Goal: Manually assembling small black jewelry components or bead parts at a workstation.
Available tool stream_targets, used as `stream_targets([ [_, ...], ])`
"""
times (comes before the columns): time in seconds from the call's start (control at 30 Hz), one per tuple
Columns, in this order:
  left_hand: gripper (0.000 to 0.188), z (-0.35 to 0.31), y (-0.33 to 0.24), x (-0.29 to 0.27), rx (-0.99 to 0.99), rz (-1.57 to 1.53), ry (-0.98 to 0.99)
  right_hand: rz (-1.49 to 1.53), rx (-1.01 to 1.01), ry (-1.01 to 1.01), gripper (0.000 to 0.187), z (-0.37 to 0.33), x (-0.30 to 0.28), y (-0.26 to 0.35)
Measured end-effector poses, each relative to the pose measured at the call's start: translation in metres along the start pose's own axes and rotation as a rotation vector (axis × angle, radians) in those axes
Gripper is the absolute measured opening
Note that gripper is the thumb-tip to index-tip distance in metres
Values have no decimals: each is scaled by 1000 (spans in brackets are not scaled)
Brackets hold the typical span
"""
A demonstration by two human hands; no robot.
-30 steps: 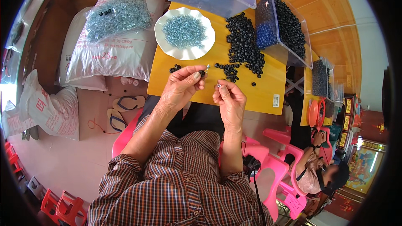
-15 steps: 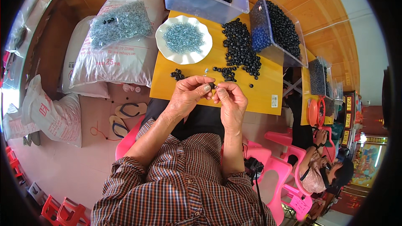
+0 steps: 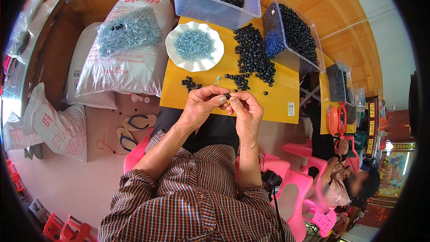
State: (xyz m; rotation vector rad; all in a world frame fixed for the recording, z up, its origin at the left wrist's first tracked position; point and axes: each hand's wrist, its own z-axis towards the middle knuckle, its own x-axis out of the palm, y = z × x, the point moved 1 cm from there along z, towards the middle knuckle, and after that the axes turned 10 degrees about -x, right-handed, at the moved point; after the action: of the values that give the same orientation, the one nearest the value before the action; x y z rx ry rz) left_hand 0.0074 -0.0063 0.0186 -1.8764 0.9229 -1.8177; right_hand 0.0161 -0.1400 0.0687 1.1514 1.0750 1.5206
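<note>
Held piece: a small, dark, rounded bead (image 3: 227, 96), at mid-frame over the near edge of the yellow wooden table (image 3: 275, 104); partly covered by fingertips.
Left hand: the left hand (image 3: 200, 107) has thumb and index finger clamped on the bead, probably to steady so small a piece.
Right hand: the right hand (image 3: 246, 112) has thumb and fingers drawn together beside the bead; whether they grip anything cannot be told.
Pale bits: tiny, pale blue, glassy pieces (image 3: 217, 79) show just above the left fingers; resting or hanging cannot be told.
Dish: a white, scalloped-rim dish (image 3: 195, 66) at upper centre, presumably keeping its pale blue glassy beads (image 3: 193, 44) from scattering.
Loose stock: a heap of shiny black round beads (image 3: 251, 51) right of the dish, seemingly spread for easy picking; a small black cluster (image 3: 190, 83) lies beyond the left hand.
Tubs: a translucent plastic tub (image 3: 215, 12) at top centre and a clear plastic tub (image 3: 292, 58) at upper right bound the work area.
Left surroundings: white printed sacks (image 3: 118, 74), upper left, beside the table.
</note>
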Motion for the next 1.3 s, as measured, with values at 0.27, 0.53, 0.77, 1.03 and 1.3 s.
stream_targets([
  [0.27, 17, 1, 2, -3, 38, 86, 69, 79, 99, 31, 9, 8, -7, -2],
  [0.53, 21, 1, 11, 0, -113, -390, 131, 313, 220, -8, 12, 11, -10, -10],
  [0.77, 26, 4, 7, -12, -155, -430, 111, 194, 221, -65, 13, 10, -24, -25],
  [1.03, 23, 6, -15, -35, -114, -448, 6, -436, 18, -41, 8, 2, -31, -55],
  [1.3, 24, -6, -9, -62, -144, -395, -39, -684, -269, 97, 12, 15, -19, -67],
])
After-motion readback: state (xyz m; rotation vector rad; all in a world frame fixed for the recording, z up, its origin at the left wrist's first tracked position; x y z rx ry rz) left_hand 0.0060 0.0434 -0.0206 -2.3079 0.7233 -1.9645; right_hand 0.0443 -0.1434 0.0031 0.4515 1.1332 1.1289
